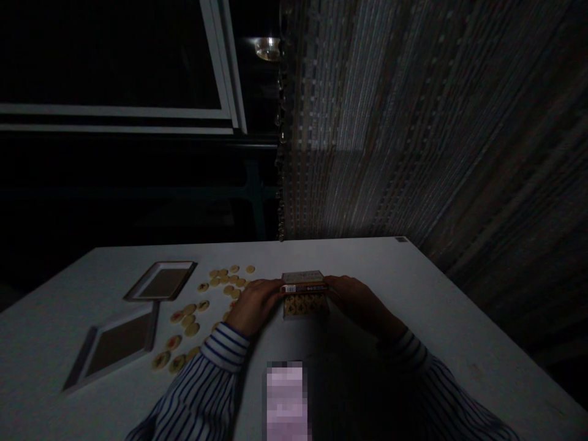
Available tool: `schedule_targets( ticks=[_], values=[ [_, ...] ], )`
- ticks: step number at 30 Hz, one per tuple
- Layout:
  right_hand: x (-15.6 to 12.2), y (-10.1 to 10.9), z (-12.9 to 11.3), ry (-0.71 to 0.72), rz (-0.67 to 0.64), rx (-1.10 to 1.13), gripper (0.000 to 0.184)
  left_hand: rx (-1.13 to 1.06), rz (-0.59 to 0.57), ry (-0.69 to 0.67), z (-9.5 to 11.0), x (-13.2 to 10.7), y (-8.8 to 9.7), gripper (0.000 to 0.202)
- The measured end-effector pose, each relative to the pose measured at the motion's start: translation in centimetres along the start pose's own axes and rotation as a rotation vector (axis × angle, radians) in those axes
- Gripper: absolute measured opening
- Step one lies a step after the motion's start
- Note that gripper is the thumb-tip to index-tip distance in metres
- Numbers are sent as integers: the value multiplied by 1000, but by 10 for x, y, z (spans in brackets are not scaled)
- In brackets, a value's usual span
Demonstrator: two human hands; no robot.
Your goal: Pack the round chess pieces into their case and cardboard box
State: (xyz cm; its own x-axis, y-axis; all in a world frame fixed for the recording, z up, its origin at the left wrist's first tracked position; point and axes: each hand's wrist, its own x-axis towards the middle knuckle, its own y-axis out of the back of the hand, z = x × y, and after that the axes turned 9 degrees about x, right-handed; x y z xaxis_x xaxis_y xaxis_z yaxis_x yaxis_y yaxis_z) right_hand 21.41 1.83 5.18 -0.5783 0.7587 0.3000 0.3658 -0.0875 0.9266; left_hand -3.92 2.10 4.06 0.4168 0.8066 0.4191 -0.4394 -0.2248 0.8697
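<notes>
A small box of round xiangqi pieces [305,305] lies in front of me, its near rows showing. Over its far part is the box's printed lid [303,278], with a barcode on the near side. My left hand [258,301] grips the lid's left end, and my right hand [361,300] has its fingers at the right end. Both hands are closed on the lid, the fingertips partly hidden. Loose wooden xiangqi pieces [192,329] lie scattered to the left of my left hand, some partly covered by my sleeve.
Two shallow open box parts, a brown-edged one [130,299] and a pale-edged one [154,327], lie at the left of the white table [358,251]. A pixelated pinkish rectangle [287,401] is near the front edge. A string curtain [349,122] hangs beyond the table. The room is dim.
</notes>
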Motion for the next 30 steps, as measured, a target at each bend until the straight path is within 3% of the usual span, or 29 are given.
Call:
schedule_targets(
  ticks=[15, 30],
  values=[
    [-5, -3, -4, -60, -52, 28, 25, -6, -11, -34, 4, -5, -1, 27],
    [-12, -13, -2, -1, 36, 11, 24, 65, -5, -37, 5, -13, -7, 27]
  ],
)
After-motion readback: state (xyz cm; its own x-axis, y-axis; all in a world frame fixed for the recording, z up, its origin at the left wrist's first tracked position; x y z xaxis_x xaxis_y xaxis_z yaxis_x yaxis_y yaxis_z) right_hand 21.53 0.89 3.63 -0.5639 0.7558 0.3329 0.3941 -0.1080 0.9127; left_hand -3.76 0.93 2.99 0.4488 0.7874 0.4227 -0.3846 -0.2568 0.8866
